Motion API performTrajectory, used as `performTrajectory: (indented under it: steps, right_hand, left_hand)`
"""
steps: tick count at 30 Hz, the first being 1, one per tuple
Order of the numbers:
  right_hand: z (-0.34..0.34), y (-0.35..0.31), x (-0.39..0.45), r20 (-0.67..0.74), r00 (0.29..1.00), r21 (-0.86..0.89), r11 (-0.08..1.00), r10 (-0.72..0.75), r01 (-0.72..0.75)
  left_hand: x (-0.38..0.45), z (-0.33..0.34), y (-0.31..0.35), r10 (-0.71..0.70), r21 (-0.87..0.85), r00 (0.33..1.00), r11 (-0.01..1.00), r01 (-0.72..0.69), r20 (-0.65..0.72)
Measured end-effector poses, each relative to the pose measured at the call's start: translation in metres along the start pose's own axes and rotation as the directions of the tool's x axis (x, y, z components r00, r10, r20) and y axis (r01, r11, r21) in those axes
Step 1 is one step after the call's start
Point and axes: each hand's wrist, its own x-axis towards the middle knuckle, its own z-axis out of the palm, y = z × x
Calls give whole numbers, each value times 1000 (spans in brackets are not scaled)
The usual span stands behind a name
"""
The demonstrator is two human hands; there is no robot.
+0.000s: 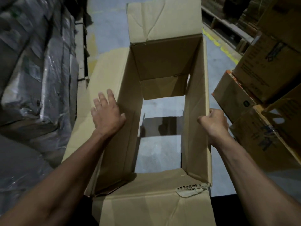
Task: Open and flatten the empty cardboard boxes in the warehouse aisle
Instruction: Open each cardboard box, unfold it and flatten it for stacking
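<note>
A tall brown cardboard box (164, 59) stands open in front of me, its top and bottom both open so the grey floor shows through it. Its flaps spread outward at the far end, the near end and the left. My left hand (106, 114) lies with straight fingers on the left flap, beside the box's left wall. My right hand (213, 122) grips the top edge of the right wall, thumb inside the box and fingers curled over the outside.
Plastic-wrapped pallet loads (37, 70) line the left side of the aisle. Stacked printed cardboard cartons (260, 88) crowd the right, close to my right forearm. Grey floor with a yellow line (218, 44) runs ahead past the box.
</note>
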Motion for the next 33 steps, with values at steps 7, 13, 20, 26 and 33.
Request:
performTrajectory:
  steps: [7,13,20,26,33]
  right_hand:
    - [-5,-5,7,-94,995,54,999,11,-6]
    - [-6,-12,12,-127,989,117,991,77,-62]
    - [-2,-14,12,-52,996,84,994,76,-71]
    - [1,-14,14,-74,987,71,988,142,-137]
    - [4,-13,17,-53,989,74,988,138,-134]
  left_hand:
    - [-25,7,-5,203,-363,977,917,-165,68]
    - [-78,22,4,419,-519,906,786,-335,50]
    - [-117,53,17,563,-578,813,716,-392,146]
    - [-142,45,35,556,-535,702,794,-289,445]
    - [-149,49,47,506,-372,791,847,-380,344]
